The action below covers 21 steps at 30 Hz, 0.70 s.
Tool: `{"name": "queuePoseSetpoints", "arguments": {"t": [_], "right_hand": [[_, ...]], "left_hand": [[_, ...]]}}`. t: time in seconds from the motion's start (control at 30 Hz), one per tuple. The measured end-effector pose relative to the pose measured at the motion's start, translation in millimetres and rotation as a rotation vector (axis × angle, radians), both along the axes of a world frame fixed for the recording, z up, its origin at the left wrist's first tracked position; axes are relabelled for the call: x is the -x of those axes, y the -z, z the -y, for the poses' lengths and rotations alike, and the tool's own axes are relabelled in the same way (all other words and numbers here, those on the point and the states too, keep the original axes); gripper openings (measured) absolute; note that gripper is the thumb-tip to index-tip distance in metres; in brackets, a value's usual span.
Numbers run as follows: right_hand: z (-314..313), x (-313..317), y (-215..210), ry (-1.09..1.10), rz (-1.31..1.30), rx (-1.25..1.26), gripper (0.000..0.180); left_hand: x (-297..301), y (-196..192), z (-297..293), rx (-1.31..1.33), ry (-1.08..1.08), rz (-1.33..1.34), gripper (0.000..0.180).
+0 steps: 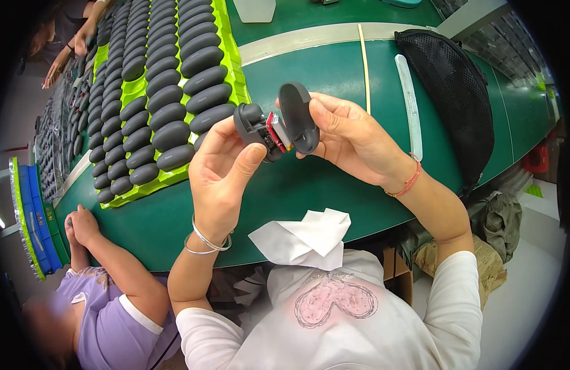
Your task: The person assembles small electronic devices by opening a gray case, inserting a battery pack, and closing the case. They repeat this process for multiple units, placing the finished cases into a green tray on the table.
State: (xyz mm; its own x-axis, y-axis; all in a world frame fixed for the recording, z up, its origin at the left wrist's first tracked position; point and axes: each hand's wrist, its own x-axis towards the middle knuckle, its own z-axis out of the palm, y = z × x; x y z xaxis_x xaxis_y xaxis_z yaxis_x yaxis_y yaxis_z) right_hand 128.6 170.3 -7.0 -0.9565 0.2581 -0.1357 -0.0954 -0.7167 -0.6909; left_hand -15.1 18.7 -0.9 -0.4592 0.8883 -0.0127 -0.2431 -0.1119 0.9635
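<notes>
Green table [309, 185] fills the view, a green tray [232, 68] of dark oval shells on it to the left, a black mesh pouch [451, 86] on the right. Above the table, the right hand [352, 139] pinches an open dark case [278, 123]; the left hand [220, 176] grips its lower half, thumb pressed against it. White tissue [306, 237] lies at the table edge.
</notes>
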Motion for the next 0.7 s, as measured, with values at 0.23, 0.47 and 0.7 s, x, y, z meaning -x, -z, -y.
{"name": "queuePoseSetpoints", "arguments": {"t": [0.23, 0.47, 0.7], "right_hand": [[3, 0, 3, 0.079, 0.048, -0.148, 0.039], [12, 0, -2, 0.215, 0.105, -0.618, 0.036], [9, 1, 3, 0.235, 0.021, -0.678, 0.035]], "left_hand": [[0, -1, 2, -0.010, 0.033, -0.014, 0.041], [-7, -1, -1, 0.021, -0.008, -0.115, 0.038], [-8, -2, 0, 0.048, -0.039, -0.147, 0.037]]}}
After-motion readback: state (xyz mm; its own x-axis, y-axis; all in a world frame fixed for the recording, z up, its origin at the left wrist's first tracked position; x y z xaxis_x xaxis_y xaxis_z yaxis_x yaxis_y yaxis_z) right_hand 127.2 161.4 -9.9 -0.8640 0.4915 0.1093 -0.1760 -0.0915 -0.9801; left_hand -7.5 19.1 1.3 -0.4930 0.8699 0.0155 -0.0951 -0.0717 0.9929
